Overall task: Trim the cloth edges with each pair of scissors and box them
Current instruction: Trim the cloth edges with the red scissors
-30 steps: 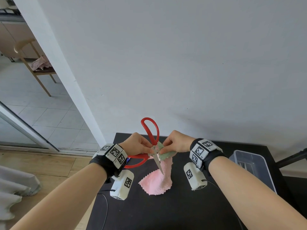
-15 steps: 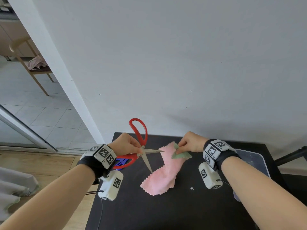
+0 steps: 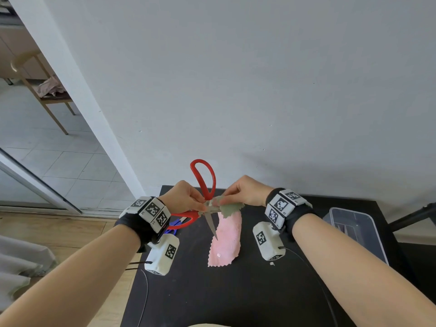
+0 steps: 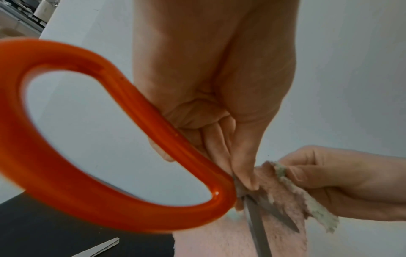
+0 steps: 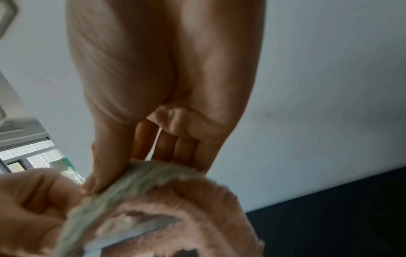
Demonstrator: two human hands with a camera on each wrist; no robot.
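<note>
My left hand [image 3: 188,199] grips the red-handled scissors [image 3: 203,180] near their pivot, one loop up, the other down-left, blades spread apart. In the left wrist view the orange-red loop [image 4: 66,156] fills the left and the blades [image 4: 259,222] reach into the cloth. My right hand [image 3: 243,192] pinches the top edge of a pink cloth [image 3: 226,239] with a grey-green back [image 3: 228,208], lifted off the black table [image 3: 236,291]. The right wrist view shows thumb and fingers on the cloth [image 5: 153,182] with a blade [image 5: 136,231] below.
A clear plastic box [image 3: 354,230] stands at the table's right edge. Blue-handled scissors [image 3: 175,224] lie behind my left wrist. A small white scrap [image 3: 272,263] lies near my right wrist. A grey wall rises behind the table; a wooden chair [image 3: 42,90] stands far left.
Both hands have come back together. The scissors moved right into the cloth's raised edge, and the right hand brought the cloth left and up toward the blades.
</note>
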